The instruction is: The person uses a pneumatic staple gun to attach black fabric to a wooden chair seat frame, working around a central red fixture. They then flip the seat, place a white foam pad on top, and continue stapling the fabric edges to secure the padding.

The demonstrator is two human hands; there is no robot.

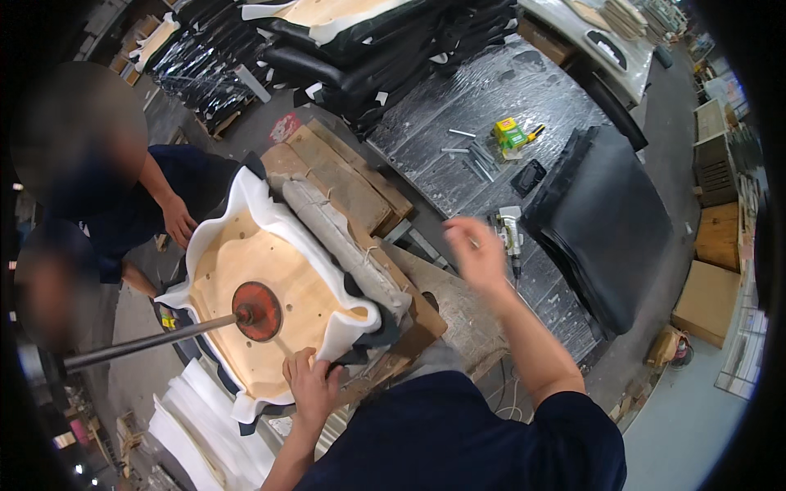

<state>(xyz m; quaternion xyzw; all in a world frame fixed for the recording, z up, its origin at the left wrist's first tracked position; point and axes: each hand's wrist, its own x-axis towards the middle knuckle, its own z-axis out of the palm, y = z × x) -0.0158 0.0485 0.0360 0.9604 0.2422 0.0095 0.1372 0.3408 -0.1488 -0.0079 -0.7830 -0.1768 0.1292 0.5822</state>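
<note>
A curved light-wood panel, edged with white foam and dark cover material, lies in front of me to the left. A red round disc on a metal rod presses on its middle. My left hand rests at the panel's near edge, fingers apart and touching the foam and wood. My right hand is raised beside the table, fingers curled and slightly blurred. Something small may be between its fingertips; I cannot make it out. Nearest to it lies a pale hand-held power tool.
A co-worker's hand touches the panel's far left edge. The plastic-covered table bears metal tubes, a green-yellow box and folded black sheets. Wooden blocks stand behind the panel; white sheets lie below left.
</note>
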